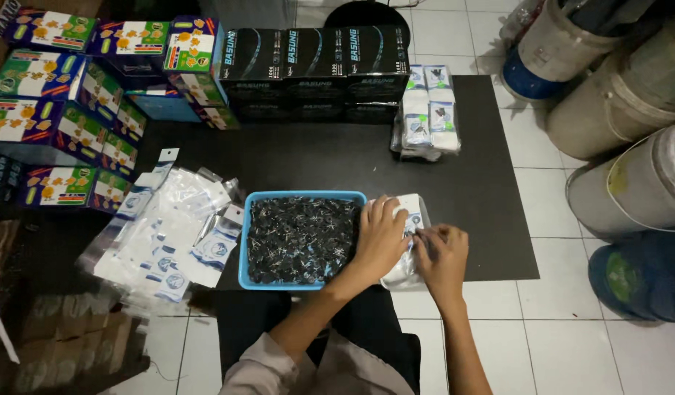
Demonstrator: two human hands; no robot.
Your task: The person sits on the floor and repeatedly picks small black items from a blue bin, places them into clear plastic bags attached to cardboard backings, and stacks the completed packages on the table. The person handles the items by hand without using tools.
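Small clear bag (409, 219) sits at mat's (491, 219) near edge, right of blue tray (244, 241). Held flat by left hand (381, 238), pinched closed by right hand (440, 252). Seal is best pressed evenly along top.

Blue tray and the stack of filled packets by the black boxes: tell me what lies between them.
Only bare black mat lies between the blue tray and the stack of filled packets, as the head view shows.
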